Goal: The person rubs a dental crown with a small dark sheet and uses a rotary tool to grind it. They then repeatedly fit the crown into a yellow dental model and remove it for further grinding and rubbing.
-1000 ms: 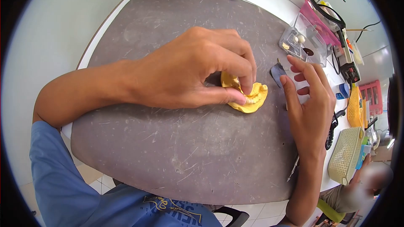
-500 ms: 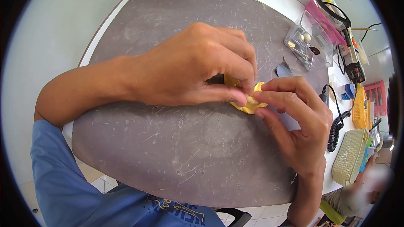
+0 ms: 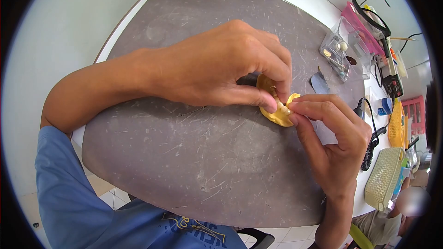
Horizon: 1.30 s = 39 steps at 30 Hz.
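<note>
A yellow dental cast [image 3: 275, 116] with a row of whitish teeth [image 3: 282, 108] rests on the grey work surface [image 3: 184, 157], right of centre. My left hand [image 3: 230, 67] reaches over it from the left, its thumb and fingers closed on the teeth and the cast's inner side. From the right, my right hand [image 3: 330, 133] pinches the cast's right edge near the end teeth between thumb and fingertips. The fingers hide part of the cast. Any small piece between my left fingertips cannot be made out.
A clear box [image 3: 344, 50] with small tools and white balls stands at the upper right, a dark blue-grey scrap [image 3: 319, 82] beside it. Further right are a pink tray [image 3: 360, 27], a coiled cable [image 3: 369, 152], baskets [image 3: 383, 175] and a seated person [image 3: 378, 226].
The view has shifted slightly. Both hands have moved a little at the cast, and more of its teeth and front edge now show between them.
</note>
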Tool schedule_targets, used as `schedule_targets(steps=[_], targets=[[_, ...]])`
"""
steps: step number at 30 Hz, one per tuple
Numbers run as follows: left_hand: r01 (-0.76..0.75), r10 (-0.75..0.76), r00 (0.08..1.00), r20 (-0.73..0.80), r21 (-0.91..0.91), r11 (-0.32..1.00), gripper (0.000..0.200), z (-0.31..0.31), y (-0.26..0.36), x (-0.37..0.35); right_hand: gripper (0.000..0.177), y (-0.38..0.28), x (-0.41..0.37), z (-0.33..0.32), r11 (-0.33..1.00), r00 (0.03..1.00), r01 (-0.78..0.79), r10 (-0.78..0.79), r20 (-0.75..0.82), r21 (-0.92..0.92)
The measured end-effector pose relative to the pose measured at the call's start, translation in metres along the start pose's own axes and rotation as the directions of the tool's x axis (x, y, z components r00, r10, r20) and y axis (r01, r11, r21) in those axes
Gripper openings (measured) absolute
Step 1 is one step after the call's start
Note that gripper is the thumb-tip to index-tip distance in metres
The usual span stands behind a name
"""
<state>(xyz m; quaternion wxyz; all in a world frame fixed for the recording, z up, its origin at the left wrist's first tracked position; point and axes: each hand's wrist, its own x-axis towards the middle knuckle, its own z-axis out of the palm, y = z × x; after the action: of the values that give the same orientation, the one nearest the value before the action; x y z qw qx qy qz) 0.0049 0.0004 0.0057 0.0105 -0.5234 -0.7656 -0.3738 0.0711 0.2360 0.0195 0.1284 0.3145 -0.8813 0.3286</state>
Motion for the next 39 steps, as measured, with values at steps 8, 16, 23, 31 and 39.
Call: schedule_targets(steps=[8,16,23,31,39], targets=[[-0.008,0.008,1.000,-0.005,-0.012,1.000,0.011,0.001,0.000,0.001,0.018,0.000,-0.001,0.001,0.999,1.000,0.023,-0.023,0.001,-0.028],[-0.026,0.025,1.000,-0.014,-0.024,0.999,0.011,0.003,-0.001,0.000,0.018,0.018,0.006,-0.016,0.968,0.957,-0.230,0.207,-0.202,-0.102],[0.017,-0.016,1.000,0.012,-0.022,1.000,0.010,0.001,0.002,0.000,0.026,0.043,0.010,-0.018,0.924,0.967,-0.256,0.242,-0.081,-0.285],[0.074,-0.073,0.997,0.024,-0.064,0.995,0.009,-0.001,0.003,0.001,0.014,0.036,0.011,-0.020,0.913,0.917,-0.397,0.391,-0.075,-0.098],[0.098,-0.096,0.995,0.021,-0.142,0.985,0.008,0.000,0.000,0.001,0.018,0.037,0.007,-0.021,0.996,0.975,0.054,-0.067,-0.212,-0.069]])
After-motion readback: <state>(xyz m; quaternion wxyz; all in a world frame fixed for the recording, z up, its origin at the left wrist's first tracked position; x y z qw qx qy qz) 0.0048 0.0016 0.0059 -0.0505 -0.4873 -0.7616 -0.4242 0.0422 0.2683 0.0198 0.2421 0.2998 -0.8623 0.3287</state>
